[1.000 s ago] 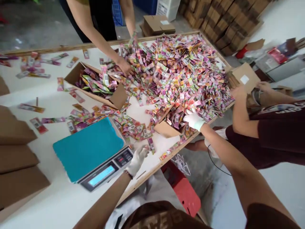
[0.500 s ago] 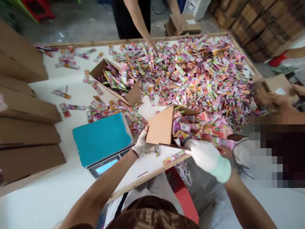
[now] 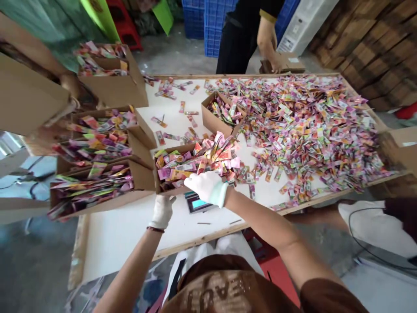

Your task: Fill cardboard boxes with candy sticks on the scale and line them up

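A small cardboard box (image 3: 174, 191), heaped with colourful snack sachets (image 3: 187, 167), is held over the left part of the table, partly covering the scale. My left hand (image 3: 163, 211), in a white glove, is closed on its lower front corner from below. My right hand (image 3: 206, 186), also gloved, grips the front side near the right end, its fingers by the sachets. The scale (image 3: 195, 204) shows its lit display just below the box. Another filled box (image 3: 213, 119) stands on the table behind.
Several filled boxes (image 3: 141, 176) line the left end of the table. A co-worker's arm (image 3: 32, 54) reaches over them with a carton (image 3: 29, 95). Loose sachets (image 3: 293, 126) cover the right side. Another person's hand (image 3: 272, 56) is across the table, by flat cardboard (image 3: 289, 63).
Both my hands have carried the filled box leftward, from beside the scale to over it, next to the row of boxes. The view has turned left, and a co-worker's arm with a carton now shows.
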The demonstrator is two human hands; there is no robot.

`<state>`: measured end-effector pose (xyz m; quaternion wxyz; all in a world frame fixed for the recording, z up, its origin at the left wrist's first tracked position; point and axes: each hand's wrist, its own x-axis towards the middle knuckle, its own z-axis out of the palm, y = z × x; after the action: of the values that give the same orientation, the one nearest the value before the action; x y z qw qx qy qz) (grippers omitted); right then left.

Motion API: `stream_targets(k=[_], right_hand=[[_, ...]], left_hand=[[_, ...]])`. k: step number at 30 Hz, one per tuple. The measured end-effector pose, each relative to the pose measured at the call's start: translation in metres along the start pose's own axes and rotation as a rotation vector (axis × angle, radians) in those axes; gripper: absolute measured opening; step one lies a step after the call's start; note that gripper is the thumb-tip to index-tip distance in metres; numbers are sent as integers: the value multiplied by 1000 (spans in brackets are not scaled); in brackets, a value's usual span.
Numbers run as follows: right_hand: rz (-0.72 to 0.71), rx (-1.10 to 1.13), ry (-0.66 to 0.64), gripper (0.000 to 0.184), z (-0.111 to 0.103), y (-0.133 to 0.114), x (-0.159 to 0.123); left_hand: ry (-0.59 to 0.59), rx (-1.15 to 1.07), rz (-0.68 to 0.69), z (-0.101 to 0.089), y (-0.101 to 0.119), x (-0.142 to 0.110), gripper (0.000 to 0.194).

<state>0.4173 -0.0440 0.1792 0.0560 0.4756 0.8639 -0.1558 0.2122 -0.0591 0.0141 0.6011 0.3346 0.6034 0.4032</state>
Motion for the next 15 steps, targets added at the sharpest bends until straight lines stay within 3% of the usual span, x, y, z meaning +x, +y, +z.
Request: stream_targets(k=[4,7,9,12,15], right_hand=[[26,7,37,40,-6,-28,-3],[65,35,117,45,-20,-21,-34],[130,113,345,51,-25,-3,-61],[248,308,819,64,-18,34,-94],[340,466,1030,66,5,65,-109]], left_hand=[[47,-116,-121,-24,-7,-7,69],[41,-172,-169,-42,-5,-11,77],[35,-203,-160,-58,-4,-13,79],[37,-227,-152,-83,-6,-17,79],[61,-199,-184,-103,-14,-19,78]])
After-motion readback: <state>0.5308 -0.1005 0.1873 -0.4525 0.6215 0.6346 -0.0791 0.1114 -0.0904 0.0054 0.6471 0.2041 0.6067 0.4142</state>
